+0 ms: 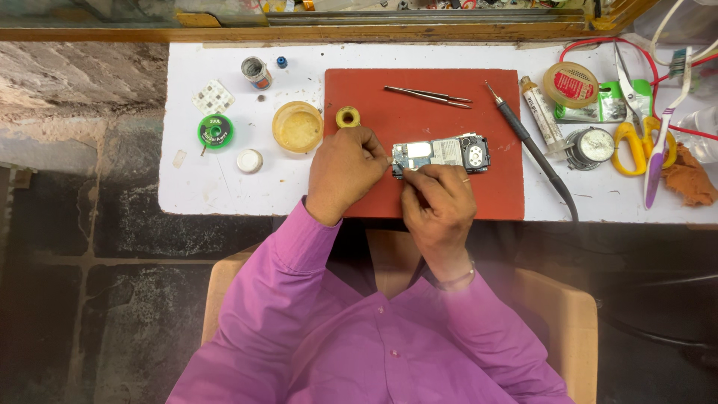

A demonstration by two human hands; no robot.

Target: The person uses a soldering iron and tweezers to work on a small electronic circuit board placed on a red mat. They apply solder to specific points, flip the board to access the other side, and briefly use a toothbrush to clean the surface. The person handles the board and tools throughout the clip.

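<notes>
Step in hand appears to be close work on the phone circuit board (441, 155), centred on the red mat (426, 97). Left hand (342, 173) pinches its left end; right hand (437, 198) grips its lower edge. Any next move needs steady, fine fingertip control.

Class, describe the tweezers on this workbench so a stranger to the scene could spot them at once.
Find the red mat on the white bench top. Near its far edge, beyond the circuit board, lie the tweezers. They are thin, bare metal and pointed, unlike the thicker dark-handled soldering iron to their right.
</notes>
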